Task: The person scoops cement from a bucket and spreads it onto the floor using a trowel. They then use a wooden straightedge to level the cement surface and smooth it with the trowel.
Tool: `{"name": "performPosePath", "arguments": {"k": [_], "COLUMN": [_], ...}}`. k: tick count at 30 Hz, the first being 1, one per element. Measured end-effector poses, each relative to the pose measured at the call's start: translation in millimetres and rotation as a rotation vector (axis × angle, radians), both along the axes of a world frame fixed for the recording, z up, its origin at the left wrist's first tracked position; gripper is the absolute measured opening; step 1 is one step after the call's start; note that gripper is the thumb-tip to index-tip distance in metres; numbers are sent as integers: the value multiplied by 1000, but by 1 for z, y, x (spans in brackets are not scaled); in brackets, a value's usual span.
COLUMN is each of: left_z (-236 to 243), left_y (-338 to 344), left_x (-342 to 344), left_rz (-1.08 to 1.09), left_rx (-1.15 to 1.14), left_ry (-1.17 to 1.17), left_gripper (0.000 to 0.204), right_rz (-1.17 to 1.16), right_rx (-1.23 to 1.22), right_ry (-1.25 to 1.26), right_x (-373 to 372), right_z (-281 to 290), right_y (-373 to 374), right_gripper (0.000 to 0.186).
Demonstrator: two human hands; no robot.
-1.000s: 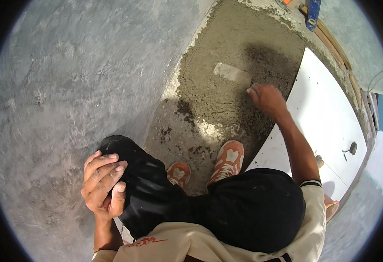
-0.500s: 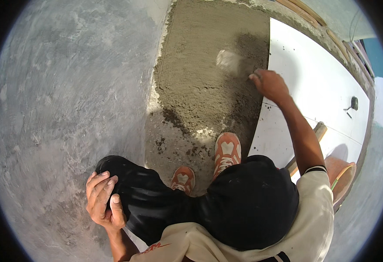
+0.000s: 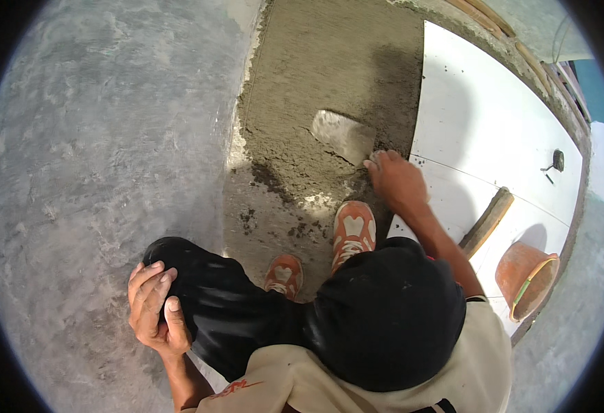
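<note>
My right hand point(image 3: 396, 180) is closed round the handle of a trowel point(image 3: 344, 136). The trowel's broad blade, smeared with mortar, points left and lies on or just over the wet grey mortar bed point(image 3: 316, 62), close to its rough near edge. My left hand point(image 3: 156, 308) rests by my left knee, palm turned inward, with its fingers loosely curved, the thumb apart and nothing in it. White floor tiles point(image 3: 501, 117) border the mortar on the right.
A plastered grey wall point(image 3: 109, 138) rises at the left. On the tiles are a wooden batten point(image 3: 488, 221), an orange bucket point(image 3: 522, 272) lying tilted and a small dark tool point(image 3: 558, 161). My shoes point(image 3: 355, 227) stand on rough floor with mortar crumbs.
My right hand has drawn the trowel toward me and to the left, down to the mortar's near edge. The left hand stays by the knee. More of the bucket shows.
</note>
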State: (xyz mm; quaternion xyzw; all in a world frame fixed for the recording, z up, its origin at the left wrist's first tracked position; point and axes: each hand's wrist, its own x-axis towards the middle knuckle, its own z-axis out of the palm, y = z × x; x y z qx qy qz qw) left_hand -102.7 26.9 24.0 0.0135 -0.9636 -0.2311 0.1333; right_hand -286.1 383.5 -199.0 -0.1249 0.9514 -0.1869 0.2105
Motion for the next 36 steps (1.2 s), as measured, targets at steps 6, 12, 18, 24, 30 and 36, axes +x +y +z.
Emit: {"name": "performPosePath", "arguments": {"k": [6,12,18,24,30,36], "left_z": [0,-2,0,0,3,6], "left_y": [1,-3,-3,-4,3,3], "left_x": [-1,4,3,3,1,4], "left_rz": [-1,-15,-24,-25,-5,-8], "left_rx": [-25,-2,25,17,12,-2], "left_ry": [-22,-11,9,8,9,-13], "left_gripper": [29,32,33,32,29,28], "right_rz": [37,-229,-556,-460,-490,-387], "right_rx": [-88,120,-213,-394,-105,-10], "right_ry": [10,-202,-180,-428,62,18], "right_x": [34,39,48,38,-15,-42], "right_z": [-19,5,-11,-10,-33,-40], "right_y": [-54,2,87,62,68,70], "right_gripper": [34,34,38,41,42,41]}}
